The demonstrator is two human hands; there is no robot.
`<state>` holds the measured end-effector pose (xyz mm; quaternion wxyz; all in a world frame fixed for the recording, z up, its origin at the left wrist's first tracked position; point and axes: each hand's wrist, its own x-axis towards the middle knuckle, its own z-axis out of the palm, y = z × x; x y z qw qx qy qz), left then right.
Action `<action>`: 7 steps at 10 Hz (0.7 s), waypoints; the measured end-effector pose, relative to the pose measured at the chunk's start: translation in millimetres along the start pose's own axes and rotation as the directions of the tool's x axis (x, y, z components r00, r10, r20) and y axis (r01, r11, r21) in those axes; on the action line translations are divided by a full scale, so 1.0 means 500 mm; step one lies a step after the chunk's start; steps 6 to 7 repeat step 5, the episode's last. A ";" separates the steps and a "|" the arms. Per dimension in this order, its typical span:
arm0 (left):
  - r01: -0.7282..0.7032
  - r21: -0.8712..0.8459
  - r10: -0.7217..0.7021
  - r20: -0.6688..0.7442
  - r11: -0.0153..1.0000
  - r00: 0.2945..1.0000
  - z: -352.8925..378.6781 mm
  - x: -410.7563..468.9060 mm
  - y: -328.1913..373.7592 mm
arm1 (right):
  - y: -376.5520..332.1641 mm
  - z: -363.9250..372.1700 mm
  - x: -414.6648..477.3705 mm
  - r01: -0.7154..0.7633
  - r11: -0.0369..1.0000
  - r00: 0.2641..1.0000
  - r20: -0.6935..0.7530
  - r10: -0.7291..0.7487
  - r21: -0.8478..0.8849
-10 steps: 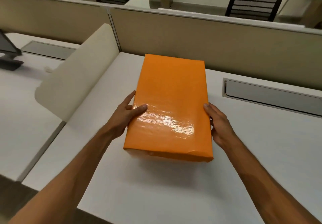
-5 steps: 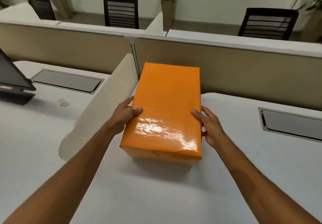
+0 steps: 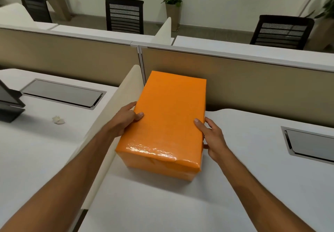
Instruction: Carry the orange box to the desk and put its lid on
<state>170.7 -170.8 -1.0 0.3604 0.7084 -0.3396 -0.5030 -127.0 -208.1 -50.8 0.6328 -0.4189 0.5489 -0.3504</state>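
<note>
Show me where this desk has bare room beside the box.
The desk lies bare between the right hand and the metal hatch, and in front of the orange box. It is tight on the left, where the left hand sits against the cream divider.

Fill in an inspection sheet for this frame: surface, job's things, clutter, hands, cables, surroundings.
Surface: white desk, bare apart from the box; grey cable hatch set into it at right.
Job's things: orange box with its lid on, resting on the desk, far end near the beige partition.
Clutter: crumpled paper scrap on the neighbouring desk, left.
Hands: left hand and right hand grip the box's long sides, thumbs on top.
Cables: nothing seen.
Surroundings: cream side divider, monitor base at far left, black chairs and potted plants behind.
</note>
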 end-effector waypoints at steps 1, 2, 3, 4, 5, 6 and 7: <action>0.000 0.016 0.000 -0.001 1.000 1.000 -0.005 0.008 0.005 | -0.004 0.001 0.009 0.000 1.000 1.000 0.008 0.000 -0.017; -0.013 0.116 0.016 -0.027 0.993 1.000 -0.003 -0.001 0.012 | -0.005 -0.006 0.012 0.005 0.996 1.000 -0.006 -0.005 -0.092; -0.094 0.316 0.135 -0.110 0.944 0.985 0.018 -0.024 0.011 | -0.008 -0.017 0.013 0.010 0.981 0.997 -0.068 -0.024 -0.192; -0.161 0.478 0.270 -0.168 0.863 0.948 0.046 -0.058 0.010 | -0.021 -0.034 -0.006 0.048 0.952 0.988 -0.127 -0.090 -0.301; -0.219 0.546 0.365 -0.173 0.809 0.915 0.079 -0.087 0.020 | -0.036 -0.064 -0.029 0.109 0.910 0.975 -0.137 -0.177 -0.401; -0.219 0.546 0.365 -0.173 0.809 0.915 0.079 -0.087 0.020 | -0.036 -0.064 -0.029 0.109 0.910 0.975 -0.137 -0.177 -0.401; -0.219 0.546 0.365 -0.173 0.809 0.915 0.079 -0.087 0.020 | -0.036 -0.064 -0.029 0.109 0.910 0.975 -0.137 -0.177 -0.401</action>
